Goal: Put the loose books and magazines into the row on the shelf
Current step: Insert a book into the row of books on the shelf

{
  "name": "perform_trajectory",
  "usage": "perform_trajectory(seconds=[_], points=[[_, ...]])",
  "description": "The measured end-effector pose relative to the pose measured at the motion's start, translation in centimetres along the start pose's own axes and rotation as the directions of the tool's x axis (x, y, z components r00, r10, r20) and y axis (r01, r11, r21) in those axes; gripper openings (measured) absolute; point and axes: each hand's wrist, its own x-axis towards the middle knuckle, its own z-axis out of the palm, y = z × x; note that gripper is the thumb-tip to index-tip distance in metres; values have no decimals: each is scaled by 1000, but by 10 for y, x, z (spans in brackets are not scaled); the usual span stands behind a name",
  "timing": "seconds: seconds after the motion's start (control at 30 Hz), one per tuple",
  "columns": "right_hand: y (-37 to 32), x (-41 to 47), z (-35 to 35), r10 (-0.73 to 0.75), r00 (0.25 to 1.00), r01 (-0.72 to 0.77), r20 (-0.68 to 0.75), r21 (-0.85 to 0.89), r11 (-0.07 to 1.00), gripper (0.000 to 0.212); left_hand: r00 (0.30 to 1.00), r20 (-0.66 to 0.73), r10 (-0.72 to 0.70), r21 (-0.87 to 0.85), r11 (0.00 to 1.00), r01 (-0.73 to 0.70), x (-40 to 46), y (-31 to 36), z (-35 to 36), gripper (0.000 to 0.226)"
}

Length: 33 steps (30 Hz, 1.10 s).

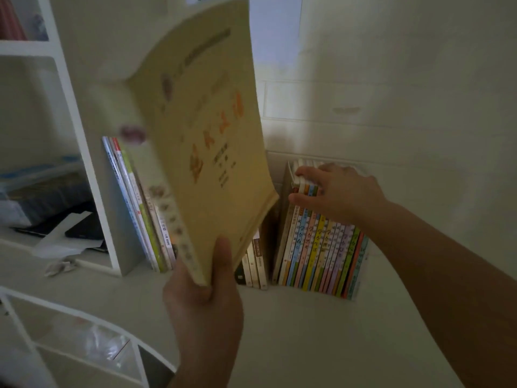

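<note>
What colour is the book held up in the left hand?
Pale yellow book with orange-red lettering, seen from the head view.

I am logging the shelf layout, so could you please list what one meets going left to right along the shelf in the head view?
Clear storage box → white divider panel → leaning books → yellow book in the left hand → colourful thin books under the right hand.
</note>
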Motion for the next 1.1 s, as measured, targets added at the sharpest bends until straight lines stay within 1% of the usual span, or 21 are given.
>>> perform_trajectory(seconds=[0.03, 0.1, 0.17, 0.23, 0.33, 0.4, 0.5, 0.63, 0.7, 0.73, 0.77, 0.83, 0.87, 0.9, 0.93, 0.97, 1.0, 1.07, 1.1], points=[[2, -1, -1, 3, 1000, -3, 1, 0, 1000, 70, 999, 26, 42, 9, 999, -42, 4, 3, 9, 16], [3, -2, -3, 8, 1000, -8, 4, -1, 1000, 70, 992, 82, 101, 40, 994, -105, 12, 0, 27, 9], [3, -3, -3, 11, 1000, -11, 11, -7, 1000, 69, 983, 127, 135, 88, 985, -147, 14, -6, 46, 27], [2, -3, -3, 11, 1000, -11, 14, -12, 1000, 69, 972, 193, 133, 92, 984, -153, 13, -17, 63, 36], [3, -4, -4, 14, 1000, -14, 15, -13, 1000, 70, 964, 257, 64, 94, 991, -91, 8, -41, 80, 36], [4, -5, -4, 9, 1000, -9, 16, -6, 1000, 69, 952, 299, 60, 126, 987, -102, 4, -56, 85, 35], [5, -6, -4, -8, 1000, 8, 4, -10, 1000, 69, 924, 360, 127, 140, 972, -188, 1, -68, 88, 47], [5, -6, -3, -8, 1000, 8, 1, -19, 1000, 69, 910, 361, 204, 177, 943, -282, 9, -76, 79, 52], [5, -6, -3, -10, 1000, 10, -2, -15, 1000, 69, 887, 419, 196, 172, 942, -289, 12, -83, 66, 55], [5, -6, -4, -12, 1000, 12, -3, -14, 1000, 70, 856, 481, 189, 172, 937, -303, 13, -87, 59, 58], [5, -6, -4, -13, 1000, 13, -4, -14, 1000, 70, 806, 564, 178, 160, 935, -318, 14, -89, 51, 59], [5, -6, -4, -15, 1000, 14, -6, -18, 1000, 69, 669, 735, 106, 113, 955, -275, 19, -89, 40, 62], [5, -6, -3, -14, 1000, 14, -11, -18, 1000, 69, 606, 793, 66, 117, 959, -258, 22, -89, 36, 67], [5, -6, -3, -15, 1000, 15, -15, -18, 1000, 69, 567, 822, 43, 141, 950, -277, 26, -89, 35, 72], [5, -6, -3, -18, 1000, 18, -18, -17, 1000, 68, 557, 830, 38, 169, 934, -316, 28, -89, 35, 74], [4, -6, -3, -22, 1000, 21, -23, -17, 1000, 68, 568, 821, 56, 195, 908, -372, 29, -90, 36, 71], [5, -6, -2, -21, 999, 21, -26, -15, 1000, 68, 605, 790, 100, 238, 860, -452, 31, -91, 38, 65], [5, -6, -2, -15, 1000, 15, -25, -6, 1000, 70, 690, 681, 246, 369, 698, -613, 35, -94, 46, 58], [6, -6, -2, -12, 1000, 12, -24, -6, 1000, 70, 722, 624, 299, 436, 633, -640, 38, -94, 51, 57]])
